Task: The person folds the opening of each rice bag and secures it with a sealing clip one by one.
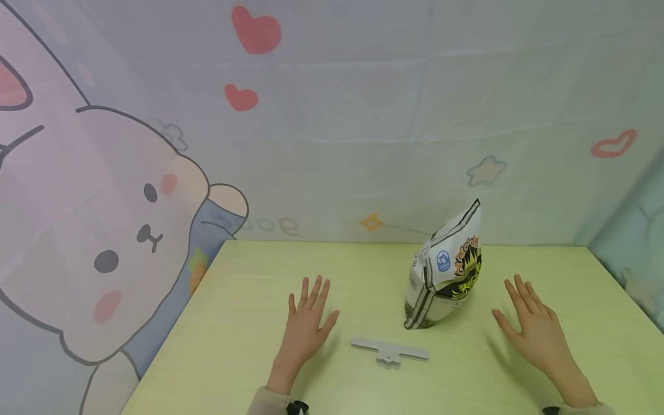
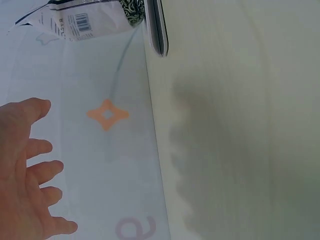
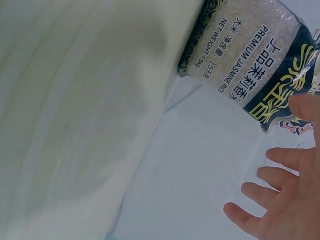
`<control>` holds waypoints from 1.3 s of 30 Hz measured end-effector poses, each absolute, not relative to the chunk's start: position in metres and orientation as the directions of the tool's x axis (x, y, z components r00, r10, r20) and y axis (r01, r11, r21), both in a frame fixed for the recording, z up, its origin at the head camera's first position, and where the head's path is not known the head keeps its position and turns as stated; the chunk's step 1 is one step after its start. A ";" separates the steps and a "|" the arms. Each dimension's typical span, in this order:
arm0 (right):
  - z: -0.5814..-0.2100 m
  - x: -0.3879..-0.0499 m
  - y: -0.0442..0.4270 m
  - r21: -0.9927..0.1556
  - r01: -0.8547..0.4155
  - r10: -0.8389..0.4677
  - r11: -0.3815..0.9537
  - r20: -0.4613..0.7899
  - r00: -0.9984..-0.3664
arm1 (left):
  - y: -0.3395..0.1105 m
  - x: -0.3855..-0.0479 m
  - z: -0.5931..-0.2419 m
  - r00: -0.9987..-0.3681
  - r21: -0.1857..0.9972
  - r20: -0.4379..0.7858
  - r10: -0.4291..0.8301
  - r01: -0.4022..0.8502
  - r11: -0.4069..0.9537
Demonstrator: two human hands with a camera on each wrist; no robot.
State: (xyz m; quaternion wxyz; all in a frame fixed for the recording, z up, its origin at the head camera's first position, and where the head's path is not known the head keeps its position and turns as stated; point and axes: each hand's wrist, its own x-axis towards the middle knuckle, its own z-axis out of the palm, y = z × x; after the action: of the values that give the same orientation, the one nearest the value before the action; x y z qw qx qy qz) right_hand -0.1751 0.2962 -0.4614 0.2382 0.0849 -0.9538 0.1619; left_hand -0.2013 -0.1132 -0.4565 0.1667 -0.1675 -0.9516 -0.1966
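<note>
A bag of jasmine rice [image 1: 446, 271] stands upright on the table, right of the middle, its top narrowing to a tilted edge. Its printed front and clear window with grains show in the right wrist view [image 3: 250, 55]. In front of the bag lies a light grey bag clip [image 1: 390, 351] with a long flat bar. My left hand [image 1: 306, 331] is left of the clip, fingers spread and holding nothing. To the right of the bag, my right hand [image 1: 536, 331] has its fingers extended, apart from the bag. Neither hand touches anything.
The pale yellow-green table [image 1: 249, 288] ends at a cloth backdrop [image 1: 353, 173] with printed hearts and a large cartoon rabbit [image 1: 140, 230] at the left. Another cloth [image 1: 638, 242] hangs along the right side.
</note>
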 end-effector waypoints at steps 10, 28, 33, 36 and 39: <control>-0.462 -0.174 0.293 -0.385 -0.341 -0.080 0.857 0.555 -0.828 | -0.106 -0.200 -0.459 -0.888 0.365 0.364 0.282 0.414 0.834; -0.451 -0.174 0.282 -0.453 -0.403 -0.068 0.795 0.593 -0.802 | -0.091 -0.200 -0.449 -0.886 0.419 0.336 0.320 0.445 0.792; -0.444 -0.174 0.276 -0.449 -0.419 -0.078 0.789 0.604 -0.794 | -0.086 -0.201 -0.446 -0.889 0.465 0.316 0.331 0.449 0.763; -0.440 -0.175 0.273 -0.443 -0.429 -0.085 0.788 0.611 -0.787 | -0.082 -0.201 -0.445 -0.886 0.493 0.311 0.343 0.459 0.739; -0.437 -0.175 0.270 -0.439 -0.439 -0.088 0.784 0.621 -0.779 | -0.078 -0.200 -0.443 -0.882 0.506 0.317 0.349 0.469 0.723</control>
State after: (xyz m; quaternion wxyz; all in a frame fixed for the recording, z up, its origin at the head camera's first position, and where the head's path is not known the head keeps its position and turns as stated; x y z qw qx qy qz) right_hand -0.1748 0.2698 -0.4366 0.2986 0.1468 -0.8961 0.2938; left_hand -0.1997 -0.0785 -0.4425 0.1002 -0.2218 -0.9229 -0.2985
